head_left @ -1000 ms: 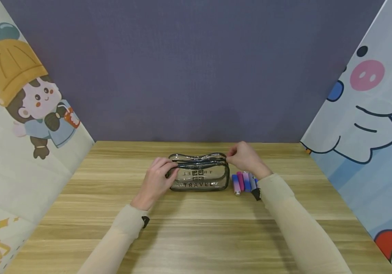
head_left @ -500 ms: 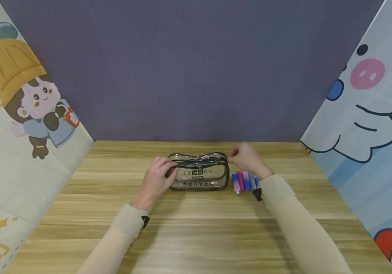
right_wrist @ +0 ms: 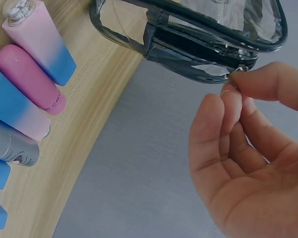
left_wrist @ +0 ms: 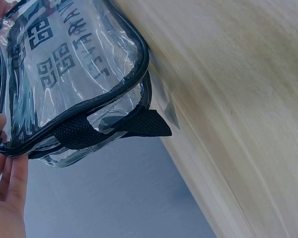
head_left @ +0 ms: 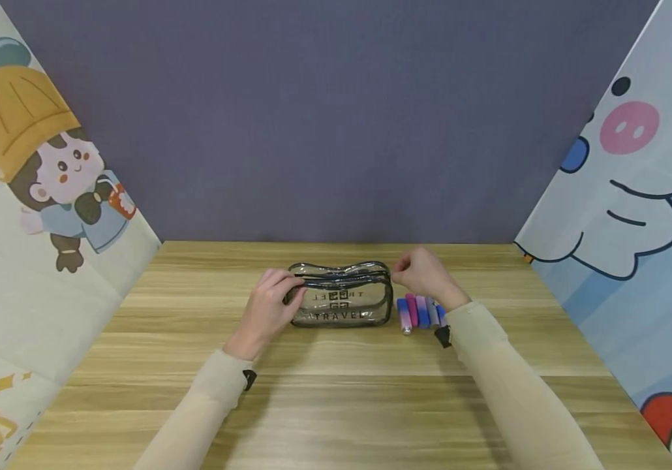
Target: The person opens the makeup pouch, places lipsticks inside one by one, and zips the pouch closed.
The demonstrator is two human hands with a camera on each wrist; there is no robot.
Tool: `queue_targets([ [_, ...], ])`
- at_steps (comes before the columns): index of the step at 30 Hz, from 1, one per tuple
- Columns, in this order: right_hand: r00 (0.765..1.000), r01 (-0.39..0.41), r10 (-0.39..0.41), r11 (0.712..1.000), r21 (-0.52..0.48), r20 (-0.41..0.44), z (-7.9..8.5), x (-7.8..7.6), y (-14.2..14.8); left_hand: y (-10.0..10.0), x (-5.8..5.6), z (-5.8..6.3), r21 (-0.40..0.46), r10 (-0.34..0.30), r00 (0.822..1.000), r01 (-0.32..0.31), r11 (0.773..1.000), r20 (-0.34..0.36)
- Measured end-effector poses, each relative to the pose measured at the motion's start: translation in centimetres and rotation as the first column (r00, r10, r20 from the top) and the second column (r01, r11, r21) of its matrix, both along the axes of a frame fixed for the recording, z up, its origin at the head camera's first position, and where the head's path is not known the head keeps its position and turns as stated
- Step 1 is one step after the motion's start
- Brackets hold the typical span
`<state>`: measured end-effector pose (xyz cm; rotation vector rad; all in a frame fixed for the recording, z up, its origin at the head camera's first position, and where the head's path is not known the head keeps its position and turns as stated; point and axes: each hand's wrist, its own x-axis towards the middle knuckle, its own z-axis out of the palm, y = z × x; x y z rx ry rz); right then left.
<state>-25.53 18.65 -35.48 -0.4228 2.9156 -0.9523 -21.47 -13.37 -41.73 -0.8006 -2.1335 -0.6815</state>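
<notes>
Flanking the pouch (head_left: 342, 307), left fingers (left_wrist: 18, 181) grip, right fingers (right_wrist: 207, 121) pinch zip pull (right_wrist: 241, 68).

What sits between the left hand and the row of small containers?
The clear TRAVEL pouch lies between the left hand and the containers, seen in the head view.

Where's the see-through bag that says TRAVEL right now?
In the head view, the clear TRAVEL pouch sits toward the back of the wooden table, between the left grip and right grip, just left of the row of bottles.
</notes>
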Motion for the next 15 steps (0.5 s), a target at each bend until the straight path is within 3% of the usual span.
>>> queue_targets([
  [15,1.000,0.010,-0.010,1.000,0.003,0.000,-0.51,0.00,0.22,-0.02,-0.11,-0.05,0.005,-0.006,1.000,0.006,1.000,-0.019],
])
